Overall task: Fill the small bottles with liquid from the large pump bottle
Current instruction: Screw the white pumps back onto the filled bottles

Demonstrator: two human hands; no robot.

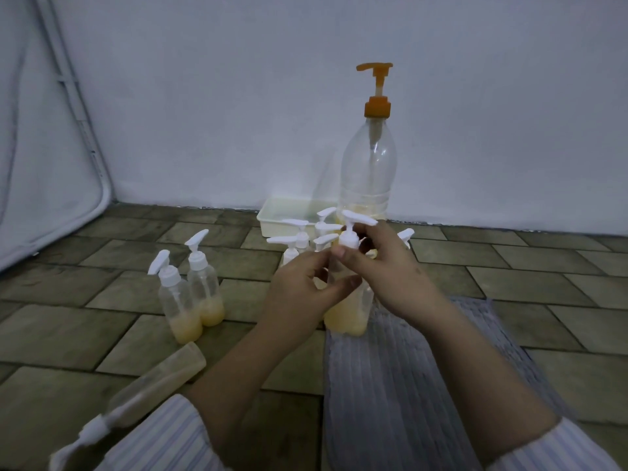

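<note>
Lying bottle (149, 389), near left: clear plastic cylinder on its side, white pump cut off by the frame edge. Two standing bottles (192, 297): clear, touching, pale yellow liquid in their bottoms, white pumps. Left hand (302, 294): fingers curled round the body of the held bottle (348, 311), clear plastic, yellow liquid in its lower half, upper part hidden by fingers. Right hand (384, 270): fingertips pinching the held bottle's white pump collar. Cluster of bottles (306, 239) behind the hands, mostly hidden. White tray (272, 215), rectangular, far. Large pump bottle (368, 161): clear, orange pump, nearly empty, against the wall. Ribbed grey mat (407, 385) on brick-patterned floor.
</note>
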